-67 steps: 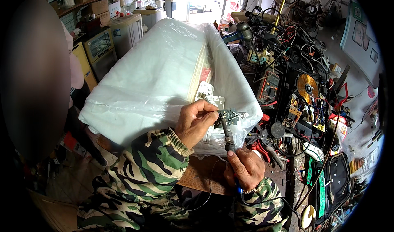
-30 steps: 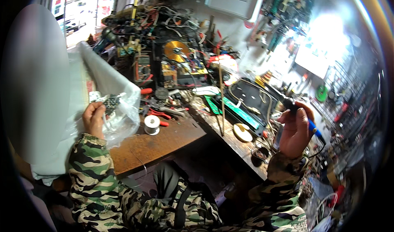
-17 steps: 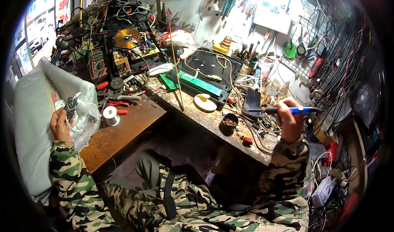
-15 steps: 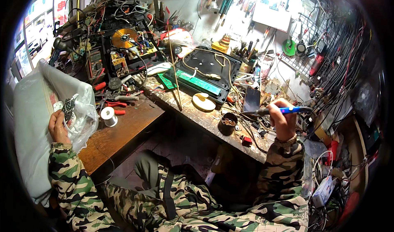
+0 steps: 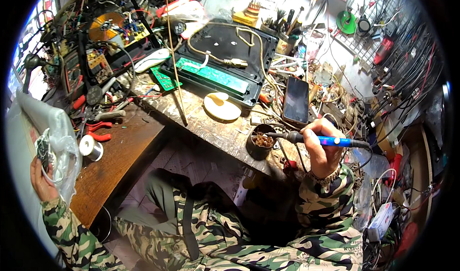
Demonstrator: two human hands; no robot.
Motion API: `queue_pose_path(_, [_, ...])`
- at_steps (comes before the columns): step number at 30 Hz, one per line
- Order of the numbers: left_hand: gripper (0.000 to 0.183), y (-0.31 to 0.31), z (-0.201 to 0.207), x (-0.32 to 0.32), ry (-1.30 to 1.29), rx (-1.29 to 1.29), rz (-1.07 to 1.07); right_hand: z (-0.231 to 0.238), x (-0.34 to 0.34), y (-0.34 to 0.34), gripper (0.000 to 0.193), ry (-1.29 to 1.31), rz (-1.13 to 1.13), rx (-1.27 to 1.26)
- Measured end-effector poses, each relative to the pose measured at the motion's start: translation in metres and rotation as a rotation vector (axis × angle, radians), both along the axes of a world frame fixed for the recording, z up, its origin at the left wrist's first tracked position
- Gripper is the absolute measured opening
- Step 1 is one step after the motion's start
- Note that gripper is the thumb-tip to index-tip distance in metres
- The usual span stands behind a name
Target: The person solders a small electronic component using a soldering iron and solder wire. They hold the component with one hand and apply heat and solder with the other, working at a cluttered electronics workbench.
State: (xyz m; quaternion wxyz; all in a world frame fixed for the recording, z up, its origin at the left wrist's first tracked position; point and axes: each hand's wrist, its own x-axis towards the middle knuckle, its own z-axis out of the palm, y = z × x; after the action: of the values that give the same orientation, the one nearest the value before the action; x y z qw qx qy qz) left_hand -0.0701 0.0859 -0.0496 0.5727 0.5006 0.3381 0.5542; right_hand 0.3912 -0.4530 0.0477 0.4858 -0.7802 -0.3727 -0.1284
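Observation:
My right hand grips a blue soldering iron like a pen. Its tip reaches into a small dark round tin with brown, crumbly lumps inside, at the bench edge. At the far left my left hand is closed round a small dark part with white wires, beside clear plastic wrapping. What exactly the part is stays unclear. A spool of solder wire lies on the brown wooden top, to the right of that hand.
A black casing with a green circuit board and a beige cord lies mid-bench. Near it are a phone, a pale round disc and a thin upright rod. Red-handled pliers and an opened appliance are at left.
The soldering iron has moved left and down, bringing its tip into the tin. My view has shifted, so the bench sits further left. My left hand still holds the wired part.

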Motion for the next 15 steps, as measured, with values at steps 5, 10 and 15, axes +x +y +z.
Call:
queue_pose_path(5, [0.025,-0.006,0.005,-0.004,-0.018,-0.005,0.003,-0.005,0.004,0.002,0.014,0.013,-0.006,0.014])
queue_pose_path(10, [0.028,0.005,-0.003,-0.018,0.012,-0.007,-0.039,-0.006,0.005,0.006,0.012,0.141,-0.024,-0.026])
queue_pose_path(15, [0.029,0.006,-0.003,-0.017,0.014,-0.002,-0.019,-0.007,0.007,0.006,0.01,0.076,0.003,0.021])
